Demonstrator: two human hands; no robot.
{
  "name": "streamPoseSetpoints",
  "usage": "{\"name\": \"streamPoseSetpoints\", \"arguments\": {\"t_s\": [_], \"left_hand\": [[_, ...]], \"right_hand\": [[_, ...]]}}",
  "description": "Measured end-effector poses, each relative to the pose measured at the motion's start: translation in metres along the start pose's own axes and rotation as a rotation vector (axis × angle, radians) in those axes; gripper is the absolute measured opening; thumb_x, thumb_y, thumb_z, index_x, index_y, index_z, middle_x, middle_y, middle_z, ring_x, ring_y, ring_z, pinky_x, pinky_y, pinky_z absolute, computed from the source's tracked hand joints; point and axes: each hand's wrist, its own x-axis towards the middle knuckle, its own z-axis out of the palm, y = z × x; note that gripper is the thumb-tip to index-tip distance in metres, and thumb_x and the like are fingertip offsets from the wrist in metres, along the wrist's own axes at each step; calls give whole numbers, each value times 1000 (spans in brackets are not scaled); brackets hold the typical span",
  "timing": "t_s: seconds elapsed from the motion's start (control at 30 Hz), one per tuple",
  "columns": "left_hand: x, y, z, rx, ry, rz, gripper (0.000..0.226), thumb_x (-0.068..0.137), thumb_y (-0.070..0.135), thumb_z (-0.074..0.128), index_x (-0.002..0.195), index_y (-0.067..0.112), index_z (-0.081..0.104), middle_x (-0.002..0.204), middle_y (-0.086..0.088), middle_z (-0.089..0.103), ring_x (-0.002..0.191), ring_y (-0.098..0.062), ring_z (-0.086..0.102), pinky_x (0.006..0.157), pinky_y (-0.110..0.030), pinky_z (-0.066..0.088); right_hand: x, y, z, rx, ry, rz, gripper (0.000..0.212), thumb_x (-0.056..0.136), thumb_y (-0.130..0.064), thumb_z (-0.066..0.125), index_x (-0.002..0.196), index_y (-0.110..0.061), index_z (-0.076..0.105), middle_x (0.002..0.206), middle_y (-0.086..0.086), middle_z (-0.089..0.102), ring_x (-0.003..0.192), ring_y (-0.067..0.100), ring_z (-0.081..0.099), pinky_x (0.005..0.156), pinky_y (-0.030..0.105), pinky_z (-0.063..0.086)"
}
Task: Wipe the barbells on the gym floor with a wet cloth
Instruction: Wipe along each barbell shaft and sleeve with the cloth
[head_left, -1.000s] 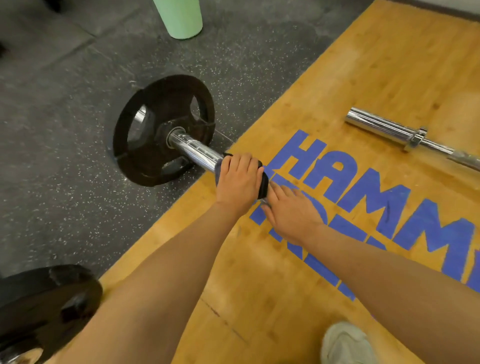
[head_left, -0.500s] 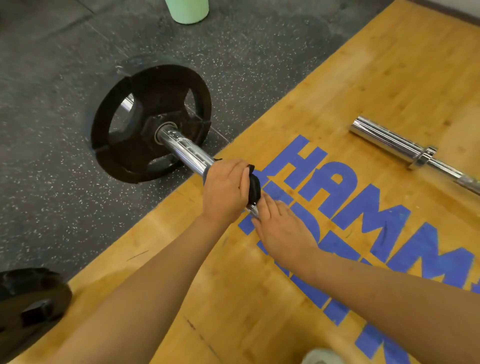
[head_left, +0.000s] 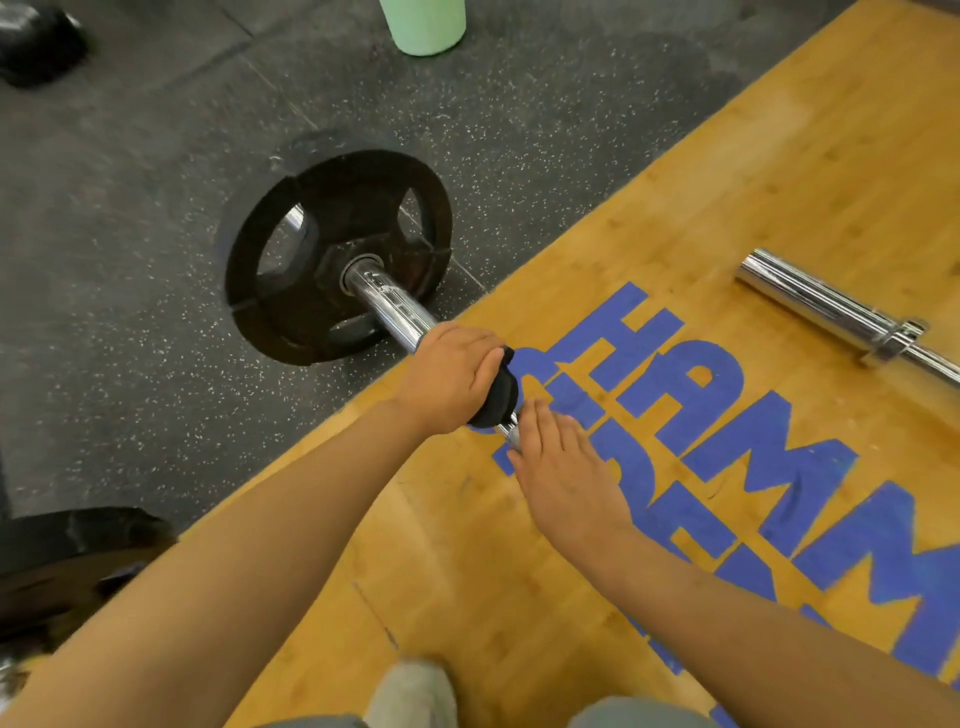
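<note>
Barbell of chromed steel, lying across the frame's centre with its black rubber plate on the speckled floor, is being wiped: the dark wet cloth is wrapped round it and clenched by the left hand. Straight fingers of the right hand are laid on the shaft, seemingly to stop it rolling.

The cloth under my left hand is black. The barbell it wraps is shiny chrome, and the weight plate beyond my fingers is matte black. Below my right hand the platform is honey-yellow wood grain with big blue block letters. Left of my fingers the rubber floor is dark grey with white specks. Far ahead stands a pale mint-green bottle. A second chrome bar lies to the right.
</note>
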Motion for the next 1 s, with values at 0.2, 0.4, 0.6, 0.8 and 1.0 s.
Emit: {"name": "streamPoseSetpoints", "arguments": {"t_s": [0.2, 0.4, 0.6, 0.8, 1.0], "left_hand": [[-3, 1, 5, 60, 85, 55, 49, 101, 30, 26, 104, 8, 69, 105, -4, 68, 100, -24, 61, 103, -33, 30], [-14, 0, 16, 96, 216, 257, 41, 102, 20, 35, 111, -7, 65, 113, -19, 65, 107, -32, 58, 107, -42, 35], [-1, -41, 0, 82, 243, -5, 48, 102, 26, 28, 121, 1, 65, 128, -13, 63, 133, -28, 46, 112, -43, 32], [-7, -38, 16, 88, 294, -33, 48, 104, 31, 31, 128, 3, 62, 135, -9, 59, 142, -29, 35, 119, -44, 19], [-3, -54, 10, 142, 296, -59, 48, 103, 30, 30, 128, 5, 62, 135, -12, 58, 138, -31, 41, 115, -47, 28]], "right_hand": [[-3, 3, 11, 39, 52, 9, 51, 106, -33, 18, 136, 4, 39, 123, 21, 65, 106, 33, 67, 93, 41, 55], [-3, 3, 19, 53, 85, 39, 56, 109, -35, 6, 136, 0, 40, 118, 18, 67, 98, 32, 68, 85, 43, 59], [-3, 4, 16, 39, 19, 87, 71, 109, -41, 3, 135, -2, 55, 116, 17, 68, 98, 34, 69, 83, 44, 60], [-3, 4, 13, 2, 28, 73, 56, 108, -40, 8, 137, -5, 40, 113, 15, 68, 95, 32, 69, 77, 40, 60], [-5, 4, 12, 32, -4, 82, 66, 108, -44, 8, 136, -4, 53, 112, 12, 68, 95, 31, 69, 64, 40, 61]]}}
